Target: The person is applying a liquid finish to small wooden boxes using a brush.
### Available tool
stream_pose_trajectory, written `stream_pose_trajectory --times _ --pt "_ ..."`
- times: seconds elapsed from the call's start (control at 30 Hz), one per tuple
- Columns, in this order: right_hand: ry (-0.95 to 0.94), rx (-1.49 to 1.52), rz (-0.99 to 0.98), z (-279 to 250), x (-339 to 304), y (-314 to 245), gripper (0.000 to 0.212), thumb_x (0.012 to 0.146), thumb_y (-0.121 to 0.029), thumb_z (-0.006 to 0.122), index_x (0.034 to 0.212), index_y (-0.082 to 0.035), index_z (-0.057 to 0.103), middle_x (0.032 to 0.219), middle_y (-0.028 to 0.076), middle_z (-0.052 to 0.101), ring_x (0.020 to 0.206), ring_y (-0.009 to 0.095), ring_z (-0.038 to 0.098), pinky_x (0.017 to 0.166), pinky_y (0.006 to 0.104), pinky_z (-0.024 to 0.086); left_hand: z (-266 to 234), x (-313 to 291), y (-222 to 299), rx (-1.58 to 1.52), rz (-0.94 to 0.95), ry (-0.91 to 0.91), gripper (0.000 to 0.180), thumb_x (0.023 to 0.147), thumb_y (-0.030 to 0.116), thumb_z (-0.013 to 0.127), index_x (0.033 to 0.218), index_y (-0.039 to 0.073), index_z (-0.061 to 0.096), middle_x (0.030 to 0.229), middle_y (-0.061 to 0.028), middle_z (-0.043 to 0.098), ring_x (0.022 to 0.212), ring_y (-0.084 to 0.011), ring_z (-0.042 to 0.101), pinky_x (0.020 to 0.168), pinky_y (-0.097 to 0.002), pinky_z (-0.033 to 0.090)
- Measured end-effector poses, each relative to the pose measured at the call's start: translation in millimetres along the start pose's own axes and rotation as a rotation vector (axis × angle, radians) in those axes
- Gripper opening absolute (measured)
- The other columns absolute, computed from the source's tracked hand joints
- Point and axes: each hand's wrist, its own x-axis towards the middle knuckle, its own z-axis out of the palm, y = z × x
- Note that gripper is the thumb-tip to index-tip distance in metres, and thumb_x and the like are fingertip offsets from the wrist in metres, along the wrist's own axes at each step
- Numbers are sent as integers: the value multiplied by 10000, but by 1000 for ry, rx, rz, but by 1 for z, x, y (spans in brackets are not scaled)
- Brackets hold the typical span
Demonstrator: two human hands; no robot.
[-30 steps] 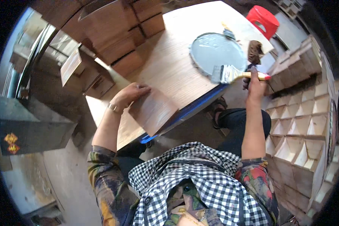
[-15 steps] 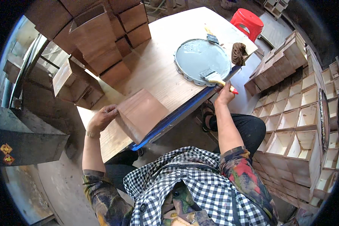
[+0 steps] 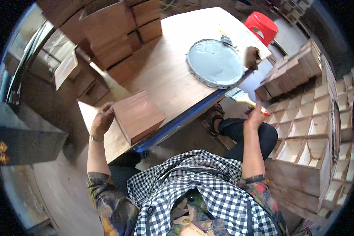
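My left hand (image 3: 102, 119) is closed on the left edge of a reddish-brown wooden box (image 3: 138, 112), its thumb and fingers at the far corner. The box rests on the near left part of the pale table, close to the blue front edge, and its inside is hidden. In my right hand (image 3: 256, 117) is a paintbrush (image 3: 246, 99) with grey-wet bristles and a pale yellow, red-tipped handle. The brush hangs just off the table edge, apart from the round scalloped lid (image 3: 215, 62) that holds grey paint.
A second brush (image 3: 225, 38) lies at the lid's far rim, and a brown rag (image 3: 252, 58) sits right of the lid. Stacked brown boxes (image 3: 110, 35) stand on the far left. A red stool (image 3: 262, 26) and open box stacks (image 3: 299, 129) are to the right.
My right hand has drawn the paintbrush off the paint lid, right and nearer to me. The wooden box has turned and tilted under my left hand, so its near side now shows.
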Motion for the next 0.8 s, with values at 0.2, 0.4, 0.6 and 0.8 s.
stream_pose_trajectory --times 0.2,0.4,0.6,0.8 --pt "-471 140 -54 55 -77 -64 225 818 -303 540 820 -79 518 603 10 481 465 87 446 379 203 354 -10 -22 3 0 -156 83 238 776 77 574 995 -7 536 894 -54 572 819 -126 531 741 -228 423" --pt "-809 -88 29 108 -190 -73 204 830 -302 518 827 -99 543 655 -9 504 440 61 427 364 174 332 5 -38 5 -46 -163 28 233 768 98 612 968 0 544 849 -36 562 784 -99 529 704 -201 429" --pt "-1118 49 120 128 -257 -59 200 836 -237 520 797 -46 561 667 11 529 405 57 409 344 185 314 12 -46 4 -63 -110 3 256 785 141 601 988 -4 546 901 -37 568 832 -114 532 766 -222 419" --pt "-1083 -136 -74 125 -248 -48 208 823 -229 550 726 -46 555 542 -12 487 409 48 428 356 179 318 8 -44 -3 -75 -80 -20 268 793 161 595 994 -10 543 918 -42 568 856 -120 527 776 -227 414"
